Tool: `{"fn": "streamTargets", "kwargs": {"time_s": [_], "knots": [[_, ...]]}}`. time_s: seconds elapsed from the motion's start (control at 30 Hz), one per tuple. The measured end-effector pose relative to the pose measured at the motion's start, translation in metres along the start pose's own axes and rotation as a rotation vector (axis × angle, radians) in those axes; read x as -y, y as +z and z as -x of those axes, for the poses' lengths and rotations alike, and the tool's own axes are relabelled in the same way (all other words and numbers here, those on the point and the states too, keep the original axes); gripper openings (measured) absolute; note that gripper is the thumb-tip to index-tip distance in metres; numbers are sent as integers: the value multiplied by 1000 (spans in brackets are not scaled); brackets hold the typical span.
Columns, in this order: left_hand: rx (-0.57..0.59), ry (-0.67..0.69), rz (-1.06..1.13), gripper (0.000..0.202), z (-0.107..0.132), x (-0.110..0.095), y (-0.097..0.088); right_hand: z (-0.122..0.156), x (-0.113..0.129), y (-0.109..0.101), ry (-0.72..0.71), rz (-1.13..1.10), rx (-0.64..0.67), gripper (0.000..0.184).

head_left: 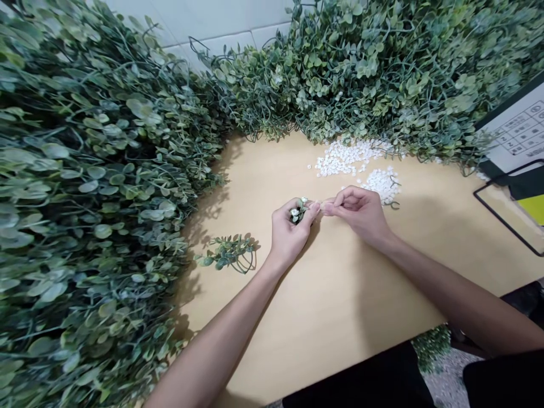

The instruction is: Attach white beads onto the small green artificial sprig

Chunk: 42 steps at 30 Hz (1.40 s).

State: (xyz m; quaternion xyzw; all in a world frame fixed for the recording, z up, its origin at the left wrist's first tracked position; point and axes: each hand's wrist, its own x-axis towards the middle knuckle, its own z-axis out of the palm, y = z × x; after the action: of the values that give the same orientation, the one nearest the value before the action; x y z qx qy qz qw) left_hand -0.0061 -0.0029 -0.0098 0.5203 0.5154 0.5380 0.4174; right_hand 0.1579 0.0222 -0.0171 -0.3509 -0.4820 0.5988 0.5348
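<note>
My left hand (293,226) is closed around a small artificial green sprig (300,212), on which a couple of white bead-like pieces show. Close beside it, my right hand (359,212) has thumb and forefinger pinched together, their tips almost meeting those of the left. Whatever lies between the right fingertips is too small to make out. Just beyond the right hand, small white pieces (382,182) lie heaped on the wooden table (323,311). To the left of my hands, a loose leafy sprig (232,251) with bare dark stems rests on the tabletop.
Artificial foliage is piled high along the left (106,198) and across the back (374,73). More white pieces (344,156) spread before the back pile. At right stand a printed sheet (525,133) and a black wire frame (505,222). Pale tiles (221,22) cover the wall.
</note>
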Motion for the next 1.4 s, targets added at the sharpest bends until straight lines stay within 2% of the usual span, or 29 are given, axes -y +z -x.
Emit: {"fn": "streamTargets", "kwargs": {"time_s": [0.2,0.53,1.13,1.4], "knots": [[-27,10,29,31,-1,1,0,-1,-1,1,-64,53,-58,38],[-34,16,-5,33,0,1,0,1,6,1,-11,85,-38,39],[-16,-36,-1,40,2,-4,0,4,1,0,8,32,-4,41],[-30,5,-10,39,1,-1,-1,1,3,-2,-52,63,10,36]]}}
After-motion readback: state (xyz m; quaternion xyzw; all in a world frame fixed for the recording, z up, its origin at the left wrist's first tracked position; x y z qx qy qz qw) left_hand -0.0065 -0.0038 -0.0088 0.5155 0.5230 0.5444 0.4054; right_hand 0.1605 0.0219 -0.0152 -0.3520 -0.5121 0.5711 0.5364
